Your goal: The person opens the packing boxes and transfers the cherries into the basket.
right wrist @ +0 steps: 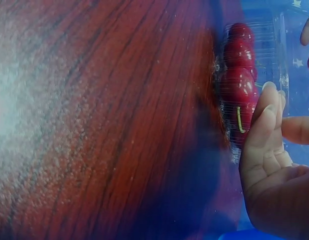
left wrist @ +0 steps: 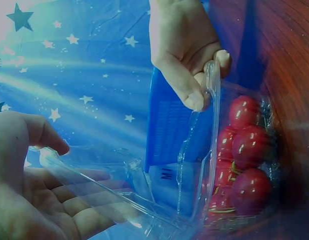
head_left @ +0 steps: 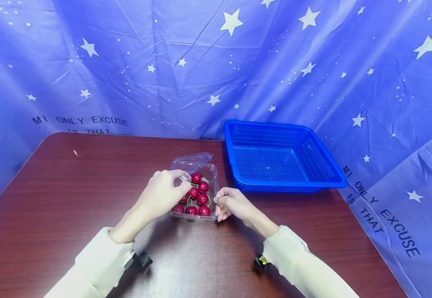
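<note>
The head view shows a clear, hinged plastic box of glossy dark-red round cherries on the reddish-brown wooden table, inward from its far edge; a blue rectangular plastic mesh basket stands at the far right corner. The left hand pinches the edge of the raised transparent lid; the right hand pinches the box's right rim. The box looks light, thin and springy, so rim and lid edge seem the safest holds; the cherries look smooth and slippery. Only the left wrist view reveals both thumbs gripping clearly; the right wrist view shows a stem through the wall.
</note>
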Motion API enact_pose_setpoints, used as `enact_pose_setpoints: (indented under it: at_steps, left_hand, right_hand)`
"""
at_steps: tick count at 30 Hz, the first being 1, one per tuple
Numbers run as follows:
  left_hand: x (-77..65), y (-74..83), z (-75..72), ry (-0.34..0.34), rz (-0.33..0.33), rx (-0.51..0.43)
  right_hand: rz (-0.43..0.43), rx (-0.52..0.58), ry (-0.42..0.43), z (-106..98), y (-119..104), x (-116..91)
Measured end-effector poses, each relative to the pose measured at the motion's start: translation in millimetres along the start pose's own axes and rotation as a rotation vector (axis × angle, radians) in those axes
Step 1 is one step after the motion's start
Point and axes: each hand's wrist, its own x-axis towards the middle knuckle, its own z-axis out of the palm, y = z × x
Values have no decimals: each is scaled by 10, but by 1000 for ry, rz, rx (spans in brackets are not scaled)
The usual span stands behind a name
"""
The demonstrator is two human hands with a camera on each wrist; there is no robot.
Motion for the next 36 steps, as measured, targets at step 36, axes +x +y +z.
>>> enact_pose_setpoints:
  at_steps: [36]
  left_hand:
    - [-346, -225, -296, 156, -90, -124]
  right_hand:
    - [5, 0, 11, 19, -66, -29]
